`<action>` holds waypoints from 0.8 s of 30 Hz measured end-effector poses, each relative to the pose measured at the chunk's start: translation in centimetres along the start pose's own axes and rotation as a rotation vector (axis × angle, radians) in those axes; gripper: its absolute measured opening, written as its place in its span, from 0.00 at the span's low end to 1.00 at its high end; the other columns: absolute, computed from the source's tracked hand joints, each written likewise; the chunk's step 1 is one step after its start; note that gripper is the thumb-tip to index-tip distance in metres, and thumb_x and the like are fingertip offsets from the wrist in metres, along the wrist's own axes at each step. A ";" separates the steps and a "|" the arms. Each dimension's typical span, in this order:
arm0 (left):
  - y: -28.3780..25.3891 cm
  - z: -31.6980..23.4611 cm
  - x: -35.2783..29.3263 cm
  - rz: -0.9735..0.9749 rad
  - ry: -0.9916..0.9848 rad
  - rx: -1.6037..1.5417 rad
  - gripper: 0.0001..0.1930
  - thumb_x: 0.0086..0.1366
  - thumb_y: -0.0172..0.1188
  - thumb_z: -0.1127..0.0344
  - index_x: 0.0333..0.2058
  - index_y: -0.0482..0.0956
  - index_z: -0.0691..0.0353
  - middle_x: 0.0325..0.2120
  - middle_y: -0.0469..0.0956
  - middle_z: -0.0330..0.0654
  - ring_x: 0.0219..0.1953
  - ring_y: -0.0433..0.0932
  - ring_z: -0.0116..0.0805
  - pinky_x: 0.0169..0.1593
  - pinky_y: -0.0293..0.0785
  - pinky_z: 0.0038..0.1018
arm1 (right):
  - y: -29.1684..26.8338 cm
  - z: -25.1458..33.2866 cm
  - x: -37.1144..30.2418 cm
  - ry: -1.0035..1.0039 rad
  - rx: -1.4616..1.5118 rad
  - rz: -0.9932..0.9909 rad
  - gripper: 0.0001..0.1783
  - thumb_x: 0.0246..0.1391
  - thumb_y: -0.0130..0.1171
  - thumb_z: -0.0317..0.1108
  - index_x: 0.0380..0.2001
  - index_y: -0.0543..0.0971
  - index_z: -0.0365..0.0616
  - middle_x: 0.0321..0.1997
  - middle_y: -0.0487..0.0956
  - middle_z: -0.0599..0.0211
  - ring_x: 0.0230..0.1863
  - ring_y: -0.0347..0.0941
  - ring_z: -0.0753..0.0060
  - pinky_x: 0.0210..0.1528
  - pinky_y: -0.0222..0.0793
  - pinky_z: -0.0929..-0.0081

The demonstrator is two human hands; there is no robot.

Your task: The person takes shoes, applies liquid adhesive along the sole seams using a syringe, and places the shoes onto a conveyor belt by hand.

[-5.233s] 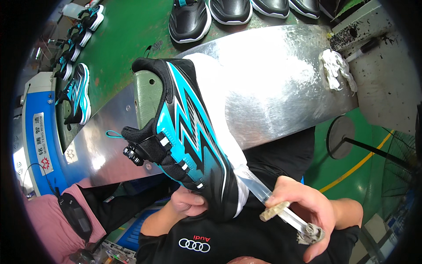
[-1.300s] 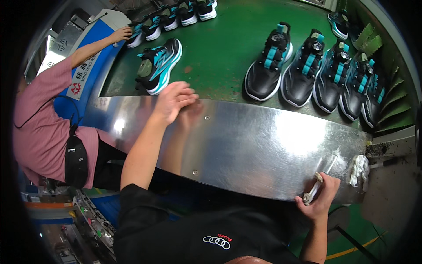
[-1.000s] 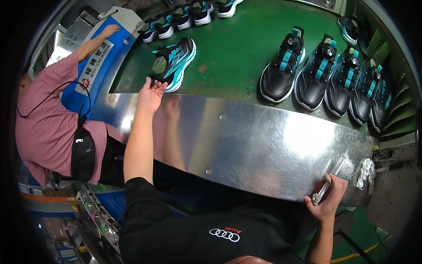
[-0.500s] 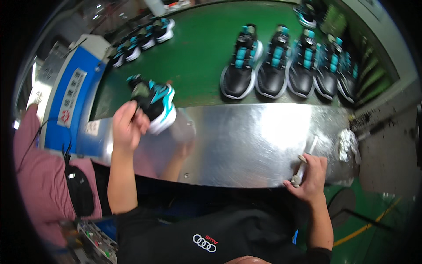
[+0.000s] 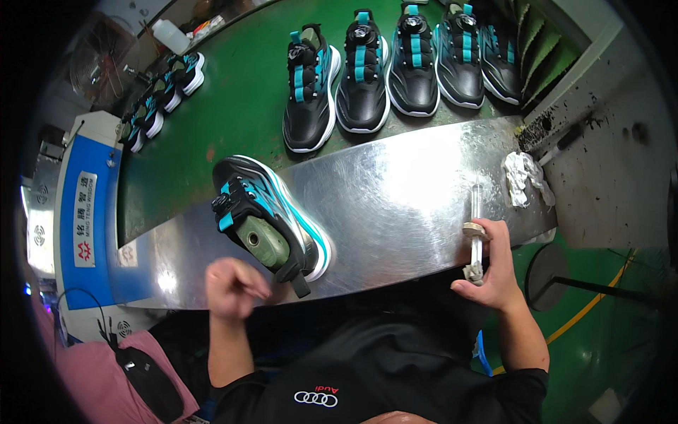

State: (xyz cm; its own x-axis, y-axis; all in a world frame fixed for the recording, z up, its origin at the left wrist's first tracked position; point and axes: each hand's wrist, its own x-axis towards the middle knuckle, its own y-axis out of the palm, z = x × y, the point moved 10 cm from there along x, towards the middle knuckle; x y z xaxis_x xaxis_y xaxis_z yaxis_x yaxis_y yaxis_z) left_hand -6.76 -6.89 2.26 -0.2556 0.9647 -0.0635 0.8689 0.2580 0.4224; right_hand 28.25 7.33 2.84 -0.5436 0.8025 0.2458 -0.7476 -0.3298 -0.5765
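Note:
A black and turquoise sneaker [image 5: 279,205] with a white sole stands on the metal plate, toe pointing away from me. Inside its collar sits a green shoe last [image 5: 263,240]. Just left of its heel and strap is my left hand [image 5: 236,286], fingers curled in and slightly blurred, with nothing visible in them. Towards the plate's right front, my right hand [image 5: 496,268] grips a clear syringe-like tube [image 5: 477,246] with a tan round collar and a whitish wad at its near end.
Several matching sneakers [image 5: 362,78] line the green surface beyond the metal plate [image 5: 381,212]; more [image 5: 166,92] stand at the far left. Crumpled white tissue [image 5: 521,180] lies by the right wall. A blue and white machine [image 5: 92,212] and a pink-clothed person [image 5: 106,374] are at left.
The sneaker, held up by my left hand before, now rests on the metal plate and is turned toe-away. That hand has come off it. My view has shifted; my right hand keeps the tube.

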 end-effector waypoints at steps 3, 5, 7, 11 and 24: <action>-10.2 -3.0 2.0 -0.408 0.115 0.191 0.11 0.66 0.49 0.62 0.32 0.69 0.65 0.18 0.66 0.39 0.19 0.67 0.30 0.25 0.66 0.23 | -0.6 -1.8 -1.7 0.135 0.204 -0.017 0.52 0.31 0.70 0.57 0.55 0.61 0.38 0.44 0.64 0.62 0.43 0.62 0.68 0.45 0.60 0.75; -14.2 -4.4 4.3 -0.551 0.141 0.317 0.15 0.66 0.50 0.56 0.38 0.70 0.66 0.23 0.70 0.38 0.26 0.71 0.29 0.32 0.68 0.23 | -0.9 -2.4 -2.2 0.182 0.368 -0.079 0.54 0.32 0.70 0.58 0.58 0.58 0.37 0.47 0.65 0.60 0.47 0.64 0.66 0.50 0.60 0.73; -14.3 -3.3 7.4 -0.554 0.049 0.322 0.17 0.66 0.50 0.55 0.40 0.70 0.66 0.25 0.72 0.38 0.27 0.72 0.29 0.33 0.69 0.23 | -1.2 -2.6 -2.3 0.233 0.425 -0.093 0.55 0.33 0.69 0.59 0.58 0.58 0.37 0.48 0.66 0.58 0.49 0.65 0.65 0.52 0.60 0.72; -21.7 -1.0 11.9 -0.394 -0.266 0.675 0.21 0.66 0.50 0.53 0.46 0.70 0.67 0.31 0.76 0.39 0.30 0.76 0.29 0.37 0.71 0.23 | -1.7 -2.2 -2.2 0.222 0.328 -0.007 0.54 0.35 0.66 0.61 0.59 0.58 0.36 0.49 0.69 0.52 0.49 0.68 0.60 0.53 0.60 0.69; 4.1 -6.1 12.8 -0.023 0.188 0.078 0.19 0.57 0.56 0.65 0.45 0.67 0.68 0.37 0.76 0.47 0.37 0.78 0.34 0.42 0.76 0.28 | 0.5 2.8 -0.8 0.162 0.717 0.147 0.60 0.28 0.71 0.58 0.58 0.53 0.35 0.51 0.62 0.61 0.52 0.61 0.70 0.56 0.53 0.71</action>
State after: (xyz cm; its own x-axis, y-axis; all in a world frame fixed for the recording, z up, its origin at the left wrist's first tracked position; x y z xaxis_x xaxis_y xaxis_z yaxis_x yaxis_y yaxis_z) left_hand -9.04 6.21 8.72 -0.3439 0.9336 0.1009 0.8902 0.2899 0.3515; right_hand 27.24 5.16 4.58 -0.6352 0.7703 0.0559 -0.7673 -0.6377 0.0682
